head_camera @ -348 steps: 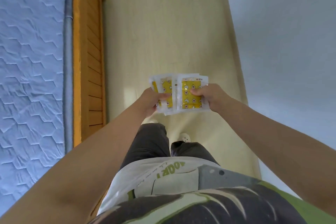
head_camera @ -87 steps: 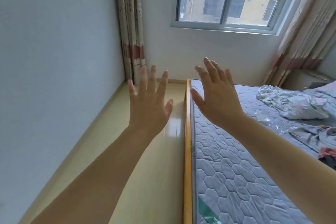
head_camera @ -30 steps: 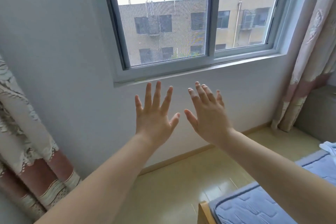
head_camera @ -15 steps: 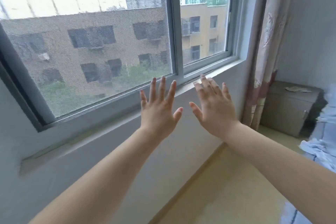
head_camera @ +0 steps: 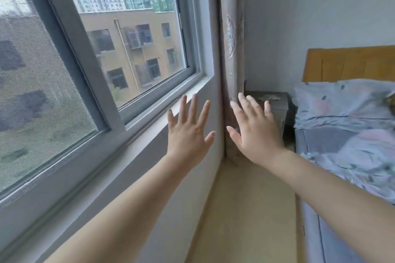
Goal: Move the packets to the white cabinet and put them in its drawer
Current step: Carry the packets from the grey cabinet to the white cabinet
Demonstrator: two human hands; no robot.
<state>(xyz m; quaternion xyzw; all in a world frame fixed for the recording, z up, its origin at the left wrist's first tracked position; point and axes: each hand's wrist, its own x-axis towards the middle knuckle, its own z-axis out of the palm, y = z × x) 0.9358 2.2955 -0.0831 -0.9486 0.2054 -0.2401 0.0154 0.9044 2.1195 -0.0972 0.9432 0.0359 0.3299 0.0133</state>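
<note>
Grey window frame (head_camera: 70,53) sweeps across the left of the picture, with buildings beyond the glass, and both arms come up from the bottom edge into the middle. The left hand (head_camera: 189,132) is raised just left of centre, back to the camera, fingers straight and spread wide, holding nothing. It sits against the wall under the sill (head_camera: 164,102), and whether it touches that wall cannot be told. The right hand (head_camera: 255,130) is up beside it, just right of centre, fingers straight and fanned too, thumb out toward the left hand, nothing in it. The two hands are near each other but apart.

Behind the right hand's fingertips, in the room's corner at centre right, stands the cabinet (head_camera: 277,105). It looks greyish in the shade and that hand covers part of its front, so its drawer cannot be made out. A pale flat scrap (head_camera: 269,97) lies on its top, too blurred to name. Where the packets are, the view does not tell.

A patterned curtain (head_camera: 232,38) hangs down the corner just left of the cabinet. On the right is the bed (head_camera: 342,145) with rumpled blue bedding, a pillow (head_camera: 342,100) and an orange wooden headboard (head_camera: 350,64) at upper right. Yellowish floor (head_camera: 245,209) runs between wall and bed at lower centre.
</note>
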